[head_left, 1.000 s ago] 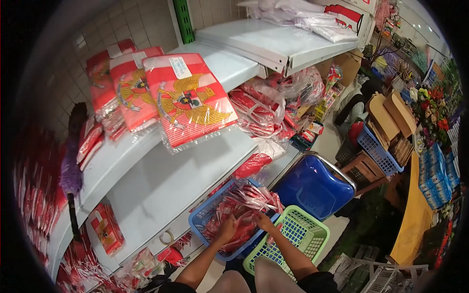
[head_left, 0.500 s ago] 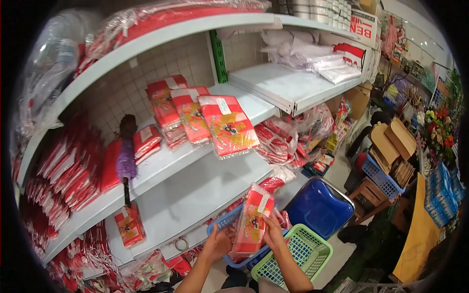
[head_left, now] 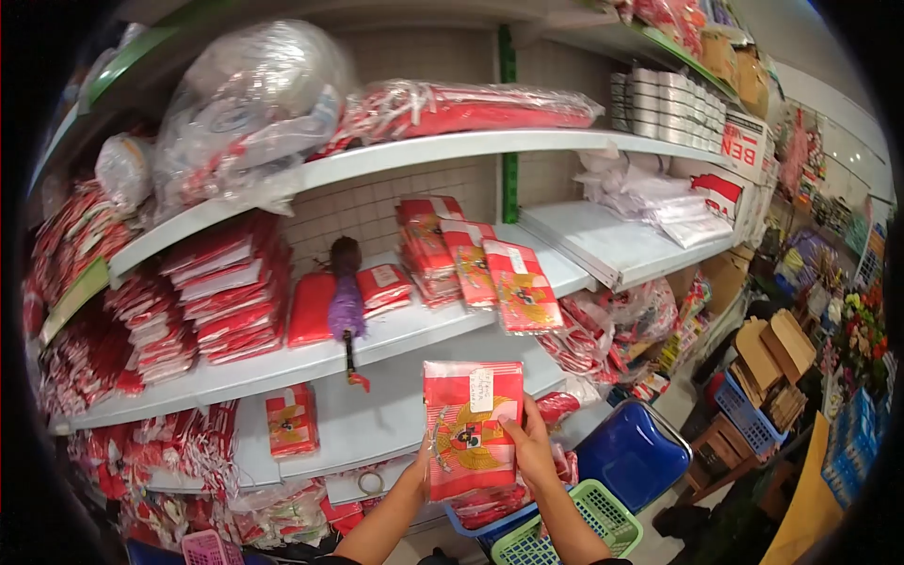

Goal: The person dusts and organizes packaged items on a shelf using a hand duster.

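A red plastic-wrapped packet (head_left: 461, 435) with a gold emblem and a white label is held upright over the baskets, its front facing me. My right hand (head_left: 533, 441) grips its right edge, thumb on the front. My left hand (head_left: 421, 474) is at the packet's left edge, with its fingers mostly hidden behind it. Similar packets (head_left: 523, 287) lie on the middle shelf above. Another single packet (head_left: 292, 421) rests on the lower shelf to the left.
A purple duster (head_left: 347, 301) hangs at the middle shelf's edge (head_left: 424, 330). Red stacks (head_left: 231, 287) stand left. Below right are a green basket (head_left: 612, 516), a blue basket (head_left: 469, 521) and a blue chair (head_left: 633, 454).
The view has shifted, showing more of the upper shelf and the left side. The packet has been raised and turned to face me, and my left hand has come against its edge.
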Motion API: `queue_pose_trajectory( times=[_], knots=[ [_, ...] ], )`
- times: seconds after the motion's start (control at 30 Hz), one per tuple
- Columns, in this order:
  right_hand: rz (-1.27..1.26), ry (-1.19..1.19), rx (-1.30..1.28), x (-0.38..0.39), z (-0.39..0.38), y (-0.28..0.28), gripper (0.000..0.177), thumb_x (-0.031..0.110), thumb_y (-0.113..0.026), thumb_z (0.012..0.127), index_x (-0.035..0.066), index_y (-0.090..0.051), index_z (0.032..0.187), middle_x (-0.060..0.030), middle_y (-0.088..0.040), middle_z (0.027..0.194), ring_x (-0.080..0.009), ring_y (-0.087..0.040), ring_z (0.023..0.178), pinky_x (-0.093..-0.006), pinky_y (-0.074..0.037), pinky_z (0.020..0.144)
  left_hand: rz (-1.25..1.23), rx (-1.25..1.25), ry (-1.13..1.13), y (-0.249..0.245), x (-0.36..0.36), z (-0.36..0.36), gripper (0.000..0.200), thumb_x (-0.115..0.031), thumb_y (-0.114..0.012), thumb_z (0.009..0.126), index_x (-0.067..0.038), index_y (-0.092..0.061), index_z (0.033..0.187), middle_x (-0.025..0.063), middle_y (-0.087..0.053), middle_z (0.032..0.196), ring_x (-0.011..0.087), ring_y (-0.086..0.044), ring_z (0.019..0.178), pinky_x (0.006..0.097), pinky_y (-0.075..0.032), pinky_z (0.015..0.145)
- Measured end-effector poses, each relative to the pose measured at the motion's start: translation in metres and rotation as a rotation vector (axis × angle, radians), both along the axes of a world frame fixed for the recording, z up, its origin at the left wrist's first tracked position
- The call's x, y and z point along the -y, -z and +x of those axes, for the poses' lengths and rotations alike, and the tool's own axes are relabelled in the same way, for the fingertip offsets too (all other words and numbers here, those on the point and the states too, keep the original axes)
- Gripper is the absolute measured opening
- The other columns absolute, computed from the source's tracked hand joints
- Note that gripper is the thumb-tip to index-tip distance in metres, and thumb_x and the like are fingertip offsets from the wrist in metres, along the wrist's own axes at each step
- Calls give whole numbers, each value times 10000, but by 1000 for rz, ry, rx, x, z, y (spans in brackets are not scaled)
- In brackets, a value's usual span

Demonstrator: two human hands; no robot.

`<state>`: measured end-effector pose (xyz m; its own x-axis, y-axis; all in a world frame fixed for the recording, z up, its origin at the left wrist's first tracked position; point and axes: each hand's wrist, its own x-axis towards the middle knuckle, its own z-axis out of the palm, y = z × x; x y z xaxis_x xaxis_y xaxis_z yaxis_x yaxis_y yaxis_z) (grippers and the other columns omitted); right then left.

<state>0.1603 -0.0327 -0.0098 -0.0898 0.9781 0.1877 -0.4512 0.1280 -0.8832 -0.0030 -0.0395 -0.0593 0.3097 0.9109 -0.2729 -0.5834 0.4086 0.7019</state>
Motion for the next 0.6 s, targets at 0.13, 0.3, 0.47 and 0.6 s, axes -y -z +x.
queue_pose_trajectory(
  times=[0.13, 0.3, 0.47, 0.6],
  knots=[
    [106, -20, -34, 1, -26, -34, 473, 81, -491, 848, 69, -375, 1307, -59, -434, 1154, -117, -440, 950, -255, -389, 830, 126, 158, -119, -11, 16, -43, 662, -555, -297, 896, -41, -381, 1305, 147, -498, 1249, 275, -548, 1063, 411, -483, 865],
    [143, -186, 106, -43, -77, -56, 358, 290, -437, 907, 38, -503, 1154, -77, -530, 993, -128, -532, 784, -239, -408, 613, 303, 256, -260, -56, 18, -108, 666, -560, -299, 894, -43, -380, 1306, 147, -498, 1248, 278, -547, 1062, 415, -480, 867],
    [70, -313, 602, -89, -159, -65, 548, 486, -432, 888, -29, -597, 805, -62, -563, 627, -153, -526, 481, -277, -398, 426, 380, 297, -339, -71, 36, -163, 670, -564, -300, 891, -44, -380, 1306, 147, -498, 1248, 281, -547, 1062, 420, -478, 870],
    [139, -231, 789, -96, -205, -57, 547, 467, -554, 822, -41, -612, 629, -70, -555, 488, -137, -520, 406, -265, -407, 397, 395, 321, -376, -66, 56, -199, 674, -568, -301, 889, -45, -379, 1307, 147, -498, 1248, 283, -546, 1061, 423, -476, 873]
  ],
)
